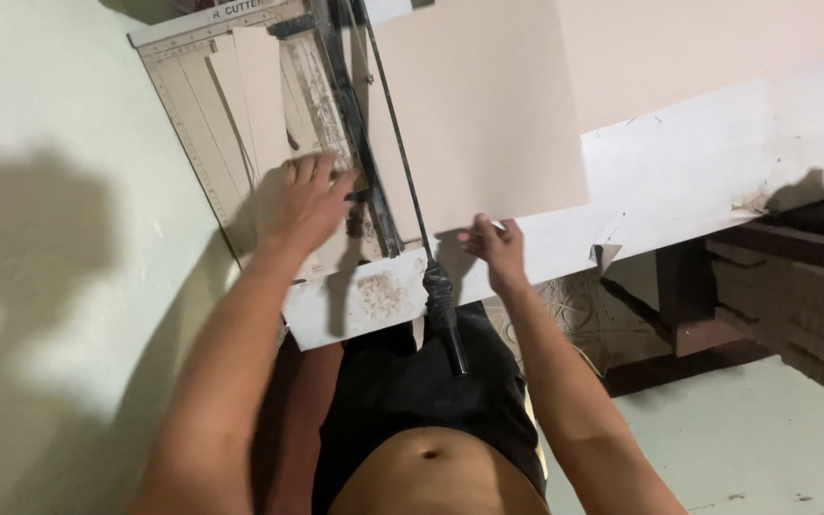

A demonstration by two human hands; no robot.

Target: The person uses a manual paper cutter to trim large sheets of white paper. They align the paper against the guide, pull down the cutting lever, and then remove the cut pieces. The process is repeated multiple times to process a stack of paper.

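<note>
A paper cutter [207,143] with a ruled beige bed lies on a white-topped table [698,162]. Several cut strips of beige card [255,100] rest on its bed. My left hand [305,202] presses flat on those strips beside the black clamp rail [360,143]. A large beige card sheet [474,114] lies to the right of the blade. My right hand [493,246] pinches the near edge of that sheet. The cutter's long blade arm, ending in a black handle [445,319], hangs down between my two hands, untouched.
The table's near edge is worn, with torn white covering [607,253] and a scuffed patch [381,294]. Dark wooden table framing [689,305] and stacked boards [793,315] sit under the right side. A pale wall [40,238] is on the left, pale floor [746,439] lower right.
</note>
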